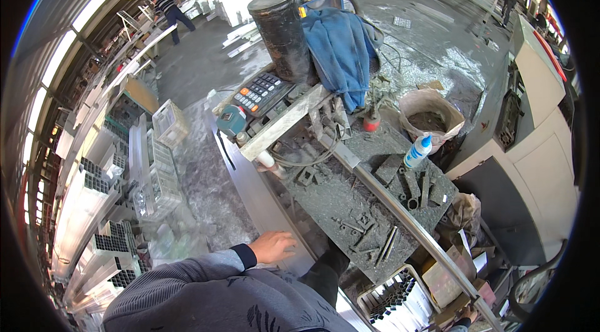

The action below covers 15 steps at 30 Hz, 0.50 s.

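The left hand [272,247] lies released, fingers loosely extended, over the near end of a long pale board [256,196]. Rightward, a grey bench [328,210] bears metal rods [387,244]; nearer stands a crate [382,282] of cut pieces. Far-right of these, beside a metal rail [415,231], the right hand [469,314] is mostly hidden; I cannot tell its grip.

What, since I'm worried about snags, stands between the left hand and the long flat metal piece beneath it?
Nothing visible does. The left hand lies on or just above the long flat metal piece; contact is hard to tell. A dark trouser leg is to the hand's right, not between them.
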Available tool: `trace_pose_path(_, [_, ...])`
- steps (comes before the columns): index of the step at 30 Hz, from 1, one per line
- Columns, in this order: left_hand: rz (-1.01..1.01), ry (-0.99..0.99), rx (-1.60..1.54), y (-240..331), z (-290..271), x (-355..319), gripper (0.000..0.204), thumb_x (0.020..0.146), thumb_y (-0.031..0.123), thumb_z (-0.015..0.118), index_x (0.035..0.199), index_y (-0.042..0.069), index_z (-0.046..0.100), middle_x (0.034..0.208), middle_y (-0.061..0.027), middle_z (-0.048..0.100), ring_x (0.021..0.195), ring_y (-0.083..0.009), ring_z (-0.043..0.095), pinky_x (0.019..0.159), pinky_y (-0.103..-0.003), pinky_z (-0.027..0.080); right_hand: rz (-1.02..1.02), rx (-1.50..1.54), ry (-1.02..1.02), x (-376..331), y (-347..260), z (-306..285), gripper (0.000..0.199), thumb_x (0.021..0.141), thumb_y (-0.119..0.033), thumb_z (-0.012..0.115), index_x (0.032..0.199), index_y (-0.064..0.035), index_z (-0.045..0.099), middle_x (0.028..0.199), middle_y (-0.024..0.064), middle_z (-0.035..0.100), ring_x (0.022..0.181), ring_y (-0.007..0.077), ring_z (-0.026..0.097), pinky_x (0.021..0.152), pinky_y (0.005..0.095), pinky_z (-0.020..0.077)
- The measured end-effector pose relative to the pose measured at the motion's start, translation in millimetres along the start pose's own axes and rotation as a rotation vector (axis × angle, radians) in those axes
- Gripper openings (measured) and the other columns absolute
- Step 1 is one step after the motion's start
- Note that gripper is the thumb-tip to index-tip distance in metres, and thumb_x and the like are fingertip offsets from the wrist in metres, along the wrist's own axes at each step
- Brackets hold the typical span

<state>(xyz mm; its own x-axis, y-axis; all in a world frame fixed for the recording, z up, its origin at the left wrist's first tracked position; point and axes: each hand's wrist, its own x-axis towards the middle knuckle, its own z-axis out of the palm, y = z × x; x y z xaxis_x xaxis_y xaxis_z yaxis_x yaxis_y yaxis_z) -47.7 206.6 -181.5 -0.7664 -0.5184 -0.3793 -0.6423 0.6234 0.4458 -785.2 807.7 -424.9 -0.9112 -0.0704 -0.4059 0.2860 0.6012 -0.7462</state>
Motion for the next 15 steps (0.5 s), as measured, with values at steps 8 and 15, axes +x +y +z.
trace_pose_path(8, [0.01, 0.012, 0.006, -15.3, 11.9, -0.6, 0.032, 0.094, 0.034, 0.067, 0.113, 0.009, 0.069, 0.106, -0.0103, 0.066, 0.1, -0.0336, 0.066, 0.082, -0.047, 0.053, -0.126, -0.568, 0.142, -2.4, -13.7, 16.7, 0.026, 0.083, -0.005, 0.07, 0.107, 0.0025, 0.067, 0.085, 0.0121, 0.069, 0.068, 0.0203, 0.064, 0.055, 0.0387, 0.0526])
trace_pose_path(15, [-0.003, -0.016, -0.021, -22.0, 14.0, 1.5, 0.032, 0.094, 0.034, 0.066, 0.113, 0.008, 0.068, 0.107, -0.0111, 0.065, 0.1, -0.0341, 0.066, 0.082, -0.047, 0.053, -0.264, -0.446, 0.145, 1.6, -10.3, 39.8, 0.025, 0.079, -0.004, 0.072, 0.103, 0.0026, 0.068, 0.085, 0.0124, 0.07, 0.069, 0.0204, 0.065, 0.057, 0.0379, 0.0527])
